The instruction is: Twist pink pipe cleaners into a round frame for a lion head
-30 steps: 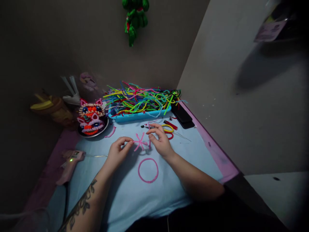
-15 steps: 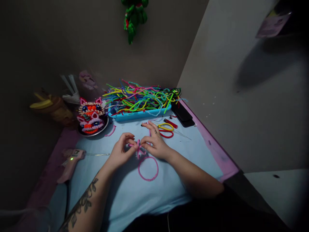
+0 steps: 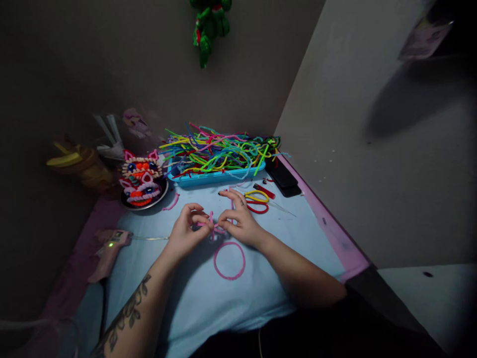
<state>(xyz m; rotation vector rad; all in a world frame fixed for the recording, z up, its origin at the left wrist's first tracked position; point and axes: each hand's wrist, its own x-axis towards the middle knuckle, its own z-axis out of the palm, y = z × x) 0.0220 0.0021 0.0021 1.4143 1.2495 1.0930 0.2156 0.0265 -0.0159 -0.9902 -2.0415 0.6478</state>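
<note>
Between my two hands is a pink pipe cleaner [image 3: 212,219], bent into crossing loops. My left hand [image 3: 189,227] pinches it from the left with thumb and fingertips. From the right, my right hand [image 3: 238,216] grips it between thumb and index finger, its other fingers raised. Just below them a pink pipe-cleaner ring [image 3: 229,261] lies flat on the pale blue cloth [image 3: 253,298]. Another pink strand shows partly behind my right fingers. Scissors [image 3: 257,201] with one yellow and one red handle lie right of my right hand.
A blue tray [image 3: 216,178] heaped with colourful pipe cleaners stands at the back. Left of it, a bowl [image 3: 164,191] holds pipe-cleaner animal faces. A pink glue gun [image 3: 112,253] lies at left; a black phone [image 3: 283,176] and red lighter [image 3: 264,191] are at right.
The pink pipe cleaner has turned slightly between my fingertips, and its lower loop looks flatter. Both hands keep their pinch in nearly the same place.
</note>
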